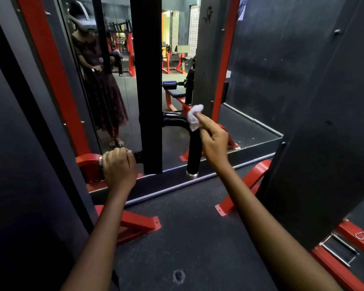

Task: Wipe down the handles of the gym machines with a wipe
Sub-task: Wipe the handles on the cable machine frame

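2 hands work at a black post point(146, 80): the left hand point(118, 166) is curled tight around the short black left handle point(137, 157). Further right, the right hand point(213, 141) pinches a crumpled white wipe point(194, 116) against the bend of the glossy black right handle point(192, 148), which ends in a chrome cap.

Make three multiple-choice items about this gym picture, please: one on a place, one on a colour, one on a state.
1. Where on the right handle is the wipe?
A. at its upper bend
B. at its metal end cap
C. on the floor below it

2. What colour is the wipe?
A. red
B. white
C. blue

3. What does the left hand do?
A. hangs open
B. holds a bottle
C. grips the left handle

Key: 1 A, the right hand presses it at the bend; 2 B, it shows white against black; 3 C, its fingers curl round the grip.
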Motion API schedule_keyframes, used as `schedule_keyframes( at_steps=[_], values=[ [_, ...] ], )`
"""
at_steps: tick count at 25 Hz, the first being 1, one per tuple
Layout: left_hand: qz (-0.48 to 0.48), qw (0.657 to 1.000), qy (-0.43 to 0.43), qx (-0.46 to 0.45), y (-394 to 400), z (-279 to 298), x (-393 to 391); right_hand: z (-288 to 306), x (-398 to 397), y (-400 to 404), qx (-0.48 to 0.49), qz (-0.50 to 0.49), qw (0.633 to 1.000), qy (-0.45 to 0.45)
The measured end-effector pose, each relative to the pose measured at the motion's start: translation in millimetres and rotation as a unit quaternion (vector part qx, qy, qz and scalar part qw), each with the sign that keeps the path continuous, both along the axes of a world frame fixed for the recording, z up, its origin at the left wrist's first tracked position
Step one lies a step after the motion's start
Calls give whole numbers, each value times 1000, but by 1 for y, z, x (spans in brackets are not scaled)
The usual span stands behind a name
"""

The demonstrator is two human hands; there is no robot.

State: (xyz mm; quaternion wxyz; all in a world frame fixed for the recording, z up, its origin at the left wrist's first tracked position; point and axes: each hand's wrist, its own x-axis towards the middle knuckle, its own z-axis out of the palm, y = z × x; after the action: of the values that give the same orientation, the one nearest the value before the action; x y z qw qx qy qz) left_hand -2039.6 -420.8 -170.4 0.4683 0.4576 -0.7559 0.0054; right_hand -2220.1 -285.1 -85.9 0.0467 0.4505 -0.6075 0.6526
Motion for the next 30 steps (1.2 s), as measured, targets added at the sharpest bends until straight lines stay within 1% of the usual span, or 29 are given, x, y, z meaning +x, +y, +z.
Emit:
schedule_keyframes(
  at_steps=[1,3,4,5,7,9,11,13,15,17,21,24,25,28,30],
  values=[
    [-1,1000,-1,-2,1,0,0,12,2,-6,23,42,998,39],
    [-3,1000,2,0,2,-1,0,15,2,-13,50,77,991,101],
    [-2,1000,3,0,3,-1,0,12,-2,-14,51,76,990,110],
    [-1,1000,3,0,3,0,0,8,-8,-15,48,77,991,96],
    [-4,1000,4,5,2,1,0,1,-19,-19,51,78,996,15],
    [-3,1000,3,10,2,1,0,-6,-24,-19,52,117,985,-118],
    [-3,1000,3,15,2,0,0,-19,-26,-17,47,162,950,-261],
    [-3,1000,3,15,2,0,0,-37,-29,-11,63,174,919,-349],
    [-2,1000,0,11,2,0,-1,-52,-29,-5,67,185,898,-394],
    [-4,1000,2,14,2,0,0,-62,-28,-3,75,182,888,-414],
    [-1,1000,-2,8,0,-1,0,-79,-17,-2,104,139,867,-467],
    [4,1000,-5,-1,2,-2,1,-99,-9,-1,151,132,857,-475],
    [4,1000,-2,-4,2,-2,1,-106,-8,0,162,129,843,-497],
    [-2,1000,0,-1,3,0,2,-113,-4,14,115,152,762,-619],
    [-1,1000,-9,-4,4,0,3,-117,-14,20,88,149,736,-654]
  ],
)
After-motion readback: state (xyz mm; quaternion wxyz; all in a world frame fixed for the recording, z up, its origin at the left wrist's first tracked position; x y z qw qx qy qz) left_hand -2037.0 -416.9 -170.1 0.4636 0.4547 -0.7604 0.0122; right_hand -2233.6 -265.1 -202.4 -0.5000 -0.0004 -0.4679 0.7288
